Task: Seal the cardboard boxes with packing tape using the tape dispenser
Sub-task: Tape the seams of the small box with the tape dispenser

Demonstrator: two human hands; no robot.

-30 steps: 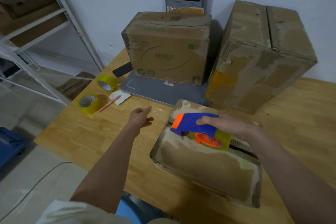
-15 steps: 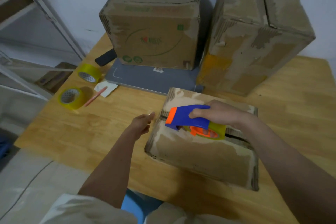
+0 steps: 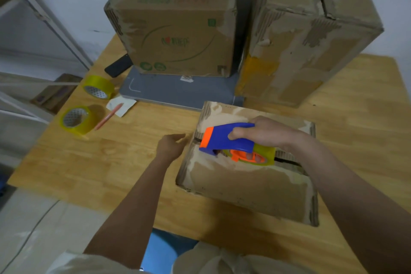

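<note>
right hand (image 3: 270,132) gripping tape dispenser (image 3: 231,140) mid-frame | left hand (image 3: 170,145), loosely curled, has moved up against the box (image 3: 244,184) edge | so we're starting the seam, looks like

Blue-and-orange tape dispenser (image 3: 229,140), yellow tape rolls (image 3: 76,119), brown boxes (image 3: 246,176).

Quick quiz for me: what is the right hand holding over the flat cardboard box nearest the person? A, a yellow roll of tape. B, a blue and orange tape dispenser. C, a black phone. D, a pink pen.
B: the right hand grips the blue and orange tape dispenser above the centre seam of the flat cardboard box, while the spare yellow tape rolls, pink pen and black phone lie untouched on the wooden table.
</note>
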